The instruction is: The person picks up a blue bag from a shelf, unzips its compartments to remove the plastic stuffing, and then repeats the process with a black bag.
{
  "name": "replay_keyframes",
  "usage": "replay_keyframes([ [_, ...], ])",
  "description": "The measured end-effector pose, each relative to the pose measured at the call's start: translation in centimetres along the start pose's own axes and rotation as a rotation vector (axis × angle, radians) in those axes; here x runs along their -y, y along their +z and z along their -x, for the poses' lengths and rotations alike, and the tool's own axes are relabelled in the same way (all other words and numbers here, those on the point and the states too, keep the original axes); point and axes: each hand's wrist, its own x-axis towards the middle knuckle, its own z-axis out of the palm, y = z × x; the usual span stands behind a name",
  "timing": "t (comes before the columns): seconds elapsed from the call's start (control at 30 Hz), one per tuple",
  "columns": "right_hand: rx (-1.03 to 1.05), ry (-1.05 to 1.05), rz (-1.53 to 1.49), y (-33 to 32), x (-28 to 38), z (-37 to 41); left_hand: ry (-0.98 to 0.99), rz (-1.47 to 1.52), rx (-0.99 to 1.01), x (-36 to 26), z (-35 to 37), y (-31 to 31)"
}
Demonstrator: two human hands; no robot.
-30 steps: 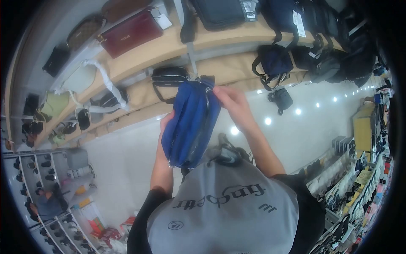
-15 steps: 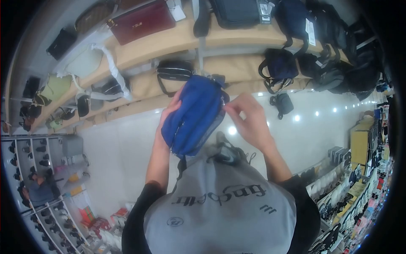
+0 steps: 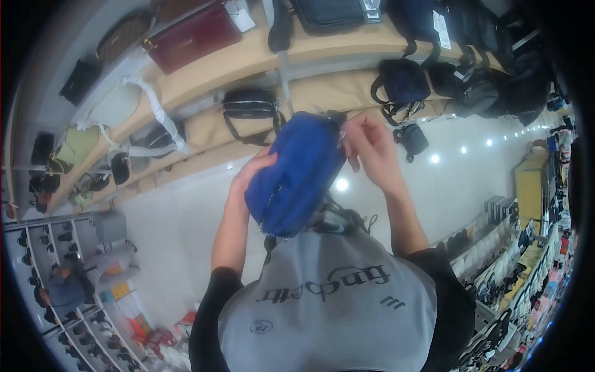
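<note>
A blue zippered bag (image 3: pixel 291 177) is held up in front of my chest, tilted with its top end leaning right. My left hand (image 3: pixel 251 173) grips its left side, thumb lying on the blue fabric and the other fingers hidden behind. At the bag's upper right edge, my right hand (image 3: pixel 370 149) has its fingers pinched at a metal zipper pull (image 3: pixel 341 137). The fingertips partly cover the pull. Another zipper runs down the bag's lower left face, and a dark strap hangs below.
Wooden shelves (image 3: pixel 248 62) ahead carry several bags, among them a red clutch (image 3: pixel 193 38), a black crossbody bag (image 3: pixel 250 104) and a navy backpack (image 3: pixel 403 80). Shoe racks line the lower left, where a person (image 3: pixel 65 285) is. Packed goods and a yellow cabinet (image 3: pixel 532 192) stand right.
The bag has shifted slightly right and down in view. My right hand has moved up along its right edge, toward the top corner. The shelves appear a little further left.
</note>
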Motion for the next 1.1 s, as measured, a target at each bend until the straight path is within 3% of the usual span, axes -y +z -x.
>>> replay_keyframes([
  [0.07, -0.021, -0.094, 0.019, -1.2, -0.8, -0.6, 0.068, -0.027, 0.026, -0.4, 0.0, -0.7],
  [0.17, -0.073, -0.042, 0.107, -0.8, -1.7, -0.6, 0.066, 0.014, 0.094, 0.0, -0.4, -3.2],
  [0.3, -0.152, -0.012, 0.192, -0.2, -2.4, -0.4, 0.107, 0.091, -0.047, 1.2, 1.4, 0.3],
  [0.37, -0.076, -0.029, 0.214, 0.3, -1.9, 0.6, 0.168, 0.149, -0.087, 1.2, 2.1, 3.3],
  [0.47, 0.082, -0.076, 0.398, 2.5, -1.2, 3.0, 0.061, 0.112, -0.135, 2.1, -1.7, -5.1],
  [0.57, 0.266, -0.208, 0.694, 5.8, -2.9, 5.7, 0.117, 0.154, -0.147, 2.3, -5.1, -8.0],
  [0.7, 0.444, -0.234, 0.754, 6.2, -4.6, 6.1, 0.118, 0.245, -0.149, 1.5, -4.2, -3.3],
  [0.8, 0.312, -0.302, 0.672, 5.4, -3.0, 5.2, 0.138, 0.289, -0.165, 1.1, -3.6, -1.4],
  [0.9, -0.02, -0.267, 0.542, 5.8, -2.0, 4.4, 0.211, 0.285, -0.162, 0.8, -3.3, 0.3],
  [0.93, -0.068, -0.461, 0.564, 5.7, -2.2, 3.9, 0.214, 0.279, -0.133, 0.9, -3.2, 0.2],
  [1.03, -0.016, -0.549, 0.752, 5.9, -1.2, 3.1, 0.175, 0.239, -0.12, 1.3, -3.6, -2.0],
  [1.1, 0.101, -0.493, 0.774, 5.1, -2.0, 3.1, 0.175, 0.205, -0.134, 1.5, -3.9, -2.9],
])
